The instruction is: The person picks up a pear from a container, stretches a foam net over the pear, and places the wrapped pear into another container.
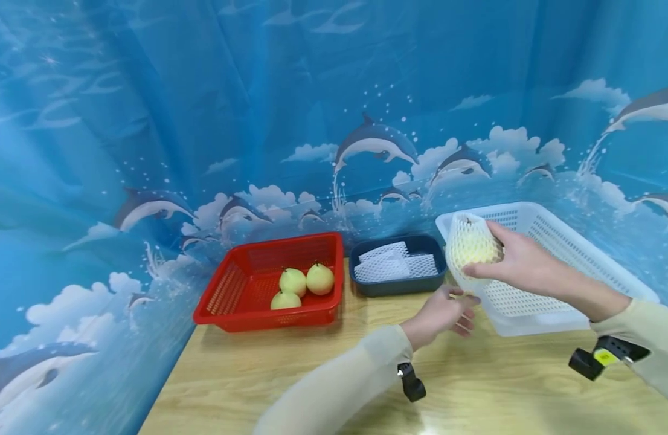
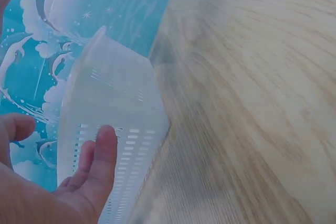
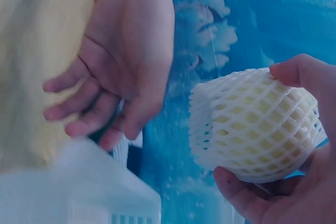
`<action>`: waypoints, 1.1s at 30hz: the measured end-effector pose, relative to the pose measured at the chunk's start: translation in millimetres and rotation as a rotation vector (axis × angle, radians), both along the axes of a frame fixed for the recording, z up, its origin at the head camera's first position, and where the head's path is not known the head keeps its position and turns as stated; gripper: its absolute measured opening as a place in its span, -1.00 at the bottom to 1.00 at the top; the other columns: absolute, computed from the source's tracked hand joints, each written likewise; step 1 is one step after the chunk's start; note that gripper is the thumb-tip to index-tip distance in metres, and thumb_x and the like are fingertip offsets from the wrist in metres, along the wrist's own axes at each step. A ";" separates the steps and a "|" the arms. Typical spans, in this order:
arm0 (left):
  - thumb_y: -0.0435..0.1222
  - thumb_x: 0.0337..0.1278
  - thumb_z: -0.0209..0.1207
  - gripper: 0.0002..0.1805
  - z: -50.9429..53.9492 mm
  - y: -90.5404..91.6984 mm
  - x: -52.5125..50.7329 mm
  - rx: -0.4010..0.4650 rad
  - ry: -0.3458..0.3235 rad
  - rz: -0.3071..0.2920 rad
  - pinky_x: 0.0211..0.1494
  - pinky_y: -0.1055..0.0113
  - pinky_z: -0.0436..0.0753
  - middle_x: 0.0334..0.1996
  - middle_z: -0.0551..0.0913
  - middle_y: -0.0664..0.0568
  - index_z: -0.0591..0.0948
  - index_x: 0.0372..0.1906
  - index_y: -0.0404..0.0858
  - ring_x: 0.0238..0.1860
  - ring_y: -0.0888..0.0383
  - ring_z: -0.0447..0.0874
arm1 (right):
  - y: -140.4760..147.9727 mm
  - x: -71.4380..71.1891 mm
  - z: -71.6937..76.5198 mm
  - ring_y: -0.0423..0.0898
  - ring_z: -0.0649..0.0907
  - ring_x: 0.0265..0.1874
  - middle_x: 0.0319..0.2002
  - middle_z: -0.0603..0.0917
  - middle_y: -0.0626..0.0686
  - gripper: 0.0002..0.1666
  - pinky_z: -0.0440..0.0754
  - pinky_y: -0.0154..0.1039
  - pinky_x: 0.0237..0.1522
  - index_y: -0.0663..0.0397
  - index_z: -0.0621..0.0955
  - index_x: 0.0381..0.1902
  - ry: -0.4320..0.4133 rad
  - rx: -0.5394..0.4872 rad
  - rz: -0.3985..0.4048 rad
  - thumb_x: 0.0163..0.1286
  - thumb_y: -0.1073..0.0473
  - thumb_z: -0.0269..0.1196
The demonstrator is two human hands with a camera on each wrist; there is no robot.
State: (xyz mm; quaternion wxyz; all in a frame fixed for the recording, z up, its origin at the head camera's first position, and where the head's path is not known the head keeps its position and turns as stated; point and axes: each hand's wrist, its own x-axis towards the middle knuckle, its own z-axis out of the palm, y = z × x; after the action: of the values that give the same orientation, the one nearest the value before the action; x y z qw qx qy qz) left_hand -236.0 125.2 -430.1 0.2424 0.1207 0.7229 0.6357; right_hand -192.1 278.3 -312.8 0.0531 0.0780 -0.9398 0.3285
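Observation:
My right hand (image 1: pixel 521 263) grips a pale yellow pear (image 1: pixel 478 246) wrapped in a white foam net sleeve (image 3: pixel 252 124), held above the left end of the white basket (image 1: pixel 521 305). The sleeve's open end stands out past the pear. Below and to the left of it, my left hand (image 1: pixel 439 315) holds nothing, its fingers apart and slightly bent, close to the basket's near left corner. In the left wrist view, the left hand's fingers (image 2: pixel 105 153) show in front of the basket's slotted wall.
A red basket (image 1: pixel 241 320) on the left holds three bare pears (image 1: pixel 293 283). Between the baskets stands a dark blue tray (image 1: pixel 399 286) with flat white foam nets (image 1: pixel 388 266) in it. A blue dolphin-print curtain (image 1: pixel 312 90) hangs behind the wooden table (image 1: pixel 312 374).

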 end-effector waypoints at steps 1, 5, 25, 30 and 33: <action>-0.20 0.25 0.26 -0.67 0.0 3.6 -1.5 0.001 -0.017 0.010 -0.24 -0.06 0.75 -0.34 0.69 -0.22 0.46 -0.02 -0.26 -0.27 -0.31 0.74 | 2.9 -3.3 2.0 0.14 0.67 -0.09 0.08 0.59 0.35 0.27 0.67 -0.07 -0.28 0.26 -0.02 0.59 -0.001 0.006 -0.001 0.25 -0.24 0.39; -0.17 0.28 0.26 -0.74 -1.7 16.4 -6.9 0.015 -0.050 0.017 -0.31 0.03 0.76 -0.34 0.72 -0.28 0.51 -0.16 -0.25 -0.42 -0.18 0.76 | 16.2 -17.4 9.9 0.04 0.67 -0.18 0.01 0.62 0.30 0.28 0.61 -0.14 -0.32 0.28 -0.05 0.59 -0.008 0.017 0.000 0.26 -0.22 0.39; -0.52 0.25 0.11 -0.91 -6.8 34.3 -8.9 0.229 -0.155 -0.056 -0.37 0.28 0.75 -0.36 0.72 -0.41 0.62 -0.27 -0.43 -0.10 -0.46 0.68 | 92.6 -108.3 -1.6 0.15 0.65 -0.20 -0.01 0.57 0.41 0.05 0.63 -0.02 -0.32 0.44 0.17 0.40 -0.083 0.066 -0.106 0.27 -0.10 0.40; -0.54 0.20 0.11 -0.91 -6.9 34.4 -7.9 0.229 -0.141 -0.036 -0.41 0.29 0.75 -0.37 0.72 -0.40 0.62 -0.29 -0.42 -0.11 -0.49 0.67 | 107.9 -127.7 -12.4 0.23 0.61 -0.13 0.05 0.50 0.47 0.09 0.63 -0.01 -0.31 0.50 0.09 0.41 -0.143 0.094 -0.123 0.27 -0.07 0.38; -0.55 0.19 0.10 -0.91 -8.9 34.8 -7.4 0.229 -0.134 -0.032 -0.40 0.27 0.75 -0.38 0.72 -0.39 0.62 -0.30 -0.43 -0.11 -0.51 0.65 | 117.0 -137.6 -24.3 0.22 0.60 -0.16 0.04 0.48 0.48 0.06 0.61 -0.06 -0.38 0.53 0.10 0.36 -0.176 0.097 -0.122 0.24 -0.03 0.40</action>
State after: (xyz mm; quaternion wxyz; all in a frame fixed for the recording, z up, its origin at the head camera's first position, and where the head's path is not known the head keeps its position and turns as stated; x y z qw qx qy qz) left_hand -243.4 159.9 -439.0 0.2848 0.1163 0.6257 0.7169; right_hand -329.7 395.3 -337.1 -0.0134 -0.0058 -0.9587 0.2842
